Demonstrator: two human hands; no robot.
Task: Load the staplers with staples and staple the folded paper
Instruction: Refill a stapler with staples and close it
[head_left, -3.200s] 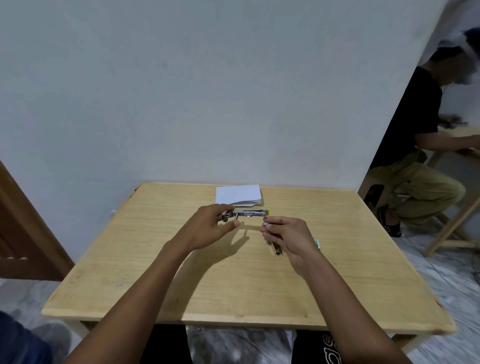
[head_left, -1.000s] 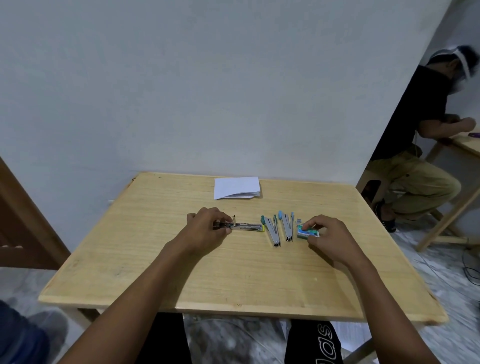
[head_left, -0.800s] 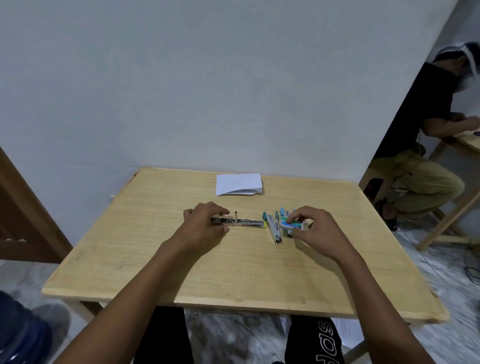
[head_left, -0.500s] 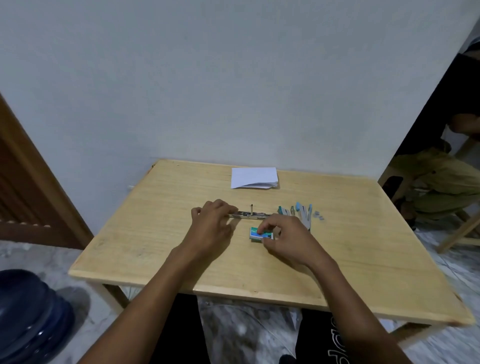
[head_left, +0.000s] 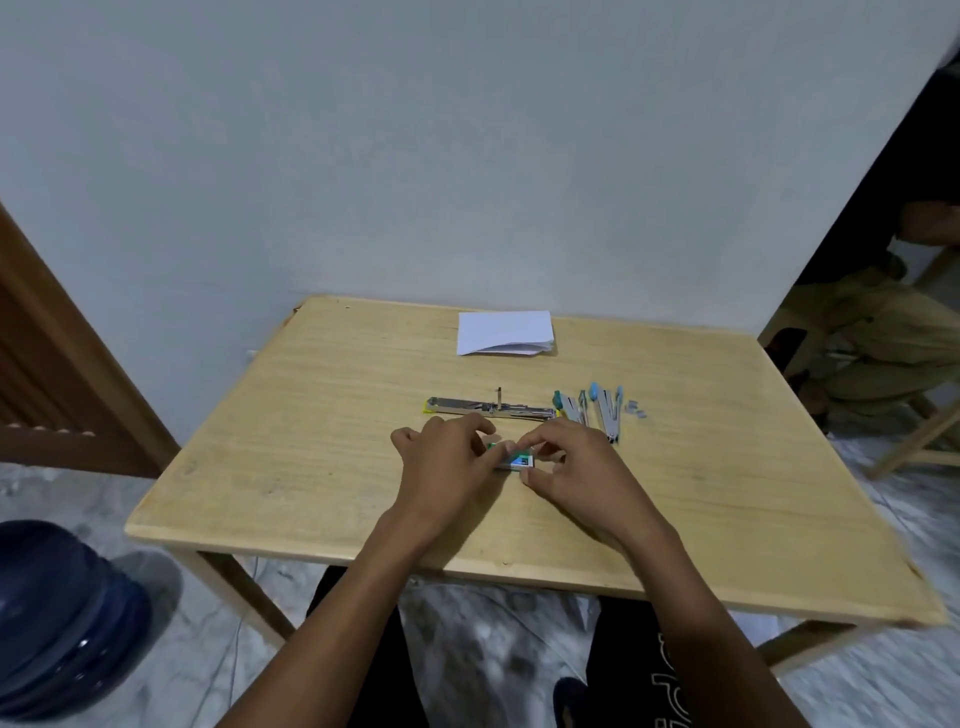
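Opened stapler lies flat mid-table, released by left hand | staple box now just in front of it, pinched by both hands, right hand at its end | judged: opening box, strip goes in next | folded paper at far edge, not yet stapled.

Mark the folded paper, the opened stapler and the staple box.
folded paper (head_left: 504, 331), head view, middle of its top sheet.
opened stapler (head_left: 467, 406), head view, on its silver metal rail.
staple box (head_left: 521, 460), head view, on its printed top face.
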